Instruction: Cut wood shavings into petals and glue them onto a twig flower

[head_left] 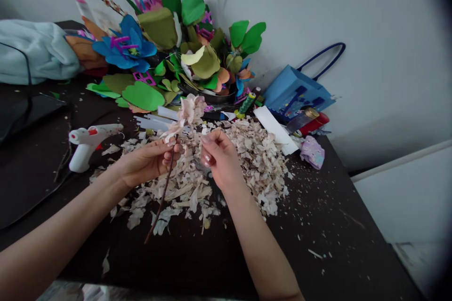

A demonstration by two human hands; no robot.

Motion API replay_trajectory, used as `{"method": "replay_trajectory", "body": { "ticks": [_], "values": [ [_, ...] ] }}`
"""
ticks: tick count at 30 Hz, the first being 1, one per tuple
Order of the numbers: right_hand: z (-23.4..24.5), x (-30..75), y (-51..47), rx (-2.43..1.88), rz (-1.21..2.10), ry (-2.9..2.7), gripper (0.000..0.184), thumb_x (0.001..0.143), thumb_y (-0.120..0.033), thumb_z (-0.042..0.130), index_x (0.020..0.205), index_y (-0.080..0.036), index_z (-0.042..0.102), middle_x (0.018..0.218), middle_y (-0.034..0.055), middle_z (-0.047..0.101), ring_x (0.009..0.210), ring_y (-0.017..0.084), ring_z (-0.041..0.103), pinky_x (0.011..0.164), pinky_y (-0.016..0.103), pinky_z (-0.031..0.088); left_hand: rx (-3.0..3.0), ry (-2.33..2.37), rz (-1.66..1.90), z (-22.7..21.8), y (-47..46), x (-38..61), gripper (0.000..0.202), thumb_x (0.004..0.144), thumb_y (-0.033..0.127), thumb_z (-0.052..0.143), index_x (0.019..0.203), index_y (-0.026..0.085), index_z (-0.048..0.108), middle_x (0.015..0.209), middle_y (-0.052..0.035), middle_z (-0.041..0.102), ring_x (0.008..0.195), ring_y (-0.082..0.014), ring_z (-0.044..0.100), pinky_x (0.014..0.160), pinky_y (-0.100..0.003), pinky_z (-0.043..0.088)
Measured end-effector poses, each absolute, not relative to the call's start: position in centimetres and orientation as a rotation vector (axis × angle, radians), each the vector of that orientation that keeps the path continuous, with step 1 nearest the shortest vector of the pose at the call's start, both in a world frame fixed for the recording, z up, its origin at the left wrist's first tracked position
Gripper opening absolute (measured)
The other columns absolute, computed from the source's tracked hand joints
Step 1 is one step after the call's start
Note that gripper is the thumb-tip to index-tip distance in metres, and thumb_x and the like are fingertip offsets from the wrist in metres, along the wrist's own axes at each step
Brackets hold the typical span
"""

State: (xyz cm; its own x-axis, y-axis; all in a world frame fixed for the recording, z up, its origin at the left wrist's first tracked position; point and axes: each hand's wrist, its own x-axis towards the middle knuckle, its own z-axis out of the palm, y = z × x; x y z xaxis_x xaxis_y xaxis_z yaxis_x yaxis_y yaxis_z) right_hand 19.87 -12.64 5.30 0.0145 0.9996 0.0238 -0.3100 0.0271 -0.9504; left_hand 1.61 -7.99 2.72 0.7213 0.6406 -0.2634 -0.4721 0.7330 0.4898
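Your left hand [146, 164] holds a thin brown stem [163, 196] between thumb and fingers, lightly closed near its top; the pale blossoms [192, 110] rise just above your fingertips, and the bare end slants down below them. Your right hand [221, 157], just beside, is curled with the thumb against the index finger — whether anything is pinched there cannot be told. Under both hands spreads a heap of dry petals [263, 164]; a white glue gun [83, 148] sits to the left of your left hand. The stem looks light and stiff, the blossoms papery and easily torn — best gripped gently on the wood, just beneath the flowers.
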Motion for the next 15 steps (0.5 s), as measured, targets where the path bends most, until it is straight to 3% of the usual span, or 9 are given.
{"method": "replay_trajectory", "body": {
  "ticks": [3,6,10,13,15],
  "values": [
    [5.6,20.1,-12.9,-0.946,1.186,-1.058,0.036,0.079,-0.042,0.07,0.073,-0.025,0.039,0.061,-0.0083,0.039,0.047,0.008,0.035,0.045,0.023,0.034,0.387,0.364,0.611,2.9,-8.2,1.6,0.013,0.077,0.005,0.074,0.081,0.009,0.062,0.072,0.0009,0.061,0.054,-0.0021,0.054,0.05,-0.009,0.048],
    [5.6,20.2,-13.2,-0.911,1.087,-1.12,0.036,0.092,-0.041,0.057,0.069,-0.024,0.036,0.054,-0.0089,0.033,0.043,0.008,0.031,0.041,0.023,0.028,0.373,0.314,0.608,3.1,-8.4,1.7,0.014,0.078,0.003,0.073,0.082,0.009,0.061,0.072,0.0007,0.06,0.054,-0.0023,0.054,0.05,-0.009,0.048],
    [5.6,20.3,-13.5,-0.945,1.035,-1.175,0.042,0.098,-0.046,0.045,0.064,-0.023,0.036,0.055,-0.0071,0.033,0.041,0.007,0.028,0.039,0.023,0.024,0.374,0.291,0.615,3.1,-8.6,1.8,0.016,0.077,0.003,0.074,0.082,0.01,0.06,0.071,0.0014,0.059,0.052,-0.0022,0.053,0.049,-0.01,0.046],
    [6.1,20.1,-13.8,-1.021,0.963,-1.235,0.039,0.098,-0.045,0.045,0.067,-0.022,0.043,0.057,-0.0057,0.038,0.045,0.008,0.031,0.042,0.024,0.027,0.396,0.302,0.614,2.8,-8.6,1.9,0.019,0.075,0.004,0.075,0.082,0.011,0.059,0.07,0.0021,0.057,0.051,-0.002,0.052,0.048,-0.011,0.045],
    [6.4,19.9,-14.2,-1.082,0.884,-1.317,0.025,0.096,-0.04,0.05,0.079,-0.022,0.053,0.06,-0.0052,0.041,0.048,0.01,0.035,0.045,0.024,0.029,0.428,0.312,0.613,2.5,-8.6,1.8,0.019,0.075,0.006,0.077,0.081,0.012,0.059,0.069,0.0024,0.057,0.049,-0.0024,0.05,0.048,-0.013,0.046]
  ]
}}
